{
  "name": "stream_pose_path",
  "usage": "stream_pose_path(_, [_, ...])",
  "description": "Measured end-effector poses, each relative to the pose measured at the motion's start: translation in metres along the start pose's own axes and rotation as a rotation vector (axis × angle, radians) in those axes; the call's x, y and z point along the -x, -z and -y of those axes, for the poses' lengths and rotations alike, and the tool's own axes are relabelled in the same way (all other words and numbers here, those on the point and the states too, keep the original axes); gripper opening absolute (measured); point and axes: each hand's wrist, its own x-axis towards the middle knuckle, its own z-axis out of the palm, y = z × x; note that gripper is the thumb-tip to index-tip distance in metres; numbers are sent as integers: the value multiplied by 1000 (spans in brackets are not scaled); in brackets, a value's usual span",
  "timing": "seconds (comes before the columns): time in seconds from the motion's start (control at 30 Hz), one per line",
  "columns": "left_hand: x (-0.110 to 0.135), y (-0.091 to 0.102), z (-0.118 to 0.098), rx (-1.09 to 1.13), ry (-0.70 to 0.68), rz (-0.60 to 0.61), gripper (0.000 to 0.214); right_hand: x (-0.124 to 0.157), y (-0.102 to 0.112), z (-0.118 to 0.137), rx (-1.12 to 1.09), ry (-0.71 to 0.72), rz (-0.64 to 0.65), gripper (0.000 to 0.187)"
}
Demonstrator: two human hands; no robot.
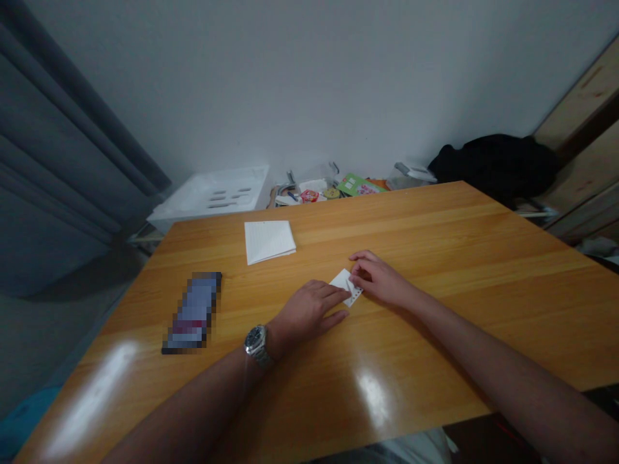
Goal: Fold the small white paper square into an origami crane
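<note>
A small folded piece of white paper point(341, 280) lies on the wooden table, with a row of punched holes along its lower right edge. My left hand point(309, 310), below a metal wristwatch point(256, 339), rests its stretched fingers on the paper's lower left part, thumb apart on the table side. From the right, my right hand point(377, 278) pinches at the paper's right corner with thumb and forefinger bent together. The fingertips partly cover the paper, so its exact folds cannot be made out.
Folded lined sheets point(269, 241) lie farther back on the wooden table point(435, 238). A blurred-out phone point(193, 312) is at the left. Beyond the back edge are a white plastic tray point(217, 190), a green booklet point(358, 185) and a black cloth-like heap point(498, 167).
</note>
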Motion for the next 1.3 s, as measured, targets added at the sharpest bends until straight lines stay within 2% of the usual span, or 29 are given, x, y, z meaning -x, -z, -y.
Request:
stream_pose_path(0.5, [1,-4,0,-44,5,23,41,-2,-5,2,-22,-32,-44,17])
stream_pose_path(0.83, [1,-4,1,-60,-9,37,40,-2,-3,5,-20,-45,-34,12])
stream_pose_path(1.3, [1,1,7,85,-61,42,37,-2,-3,5,-6,-38,-41,8])
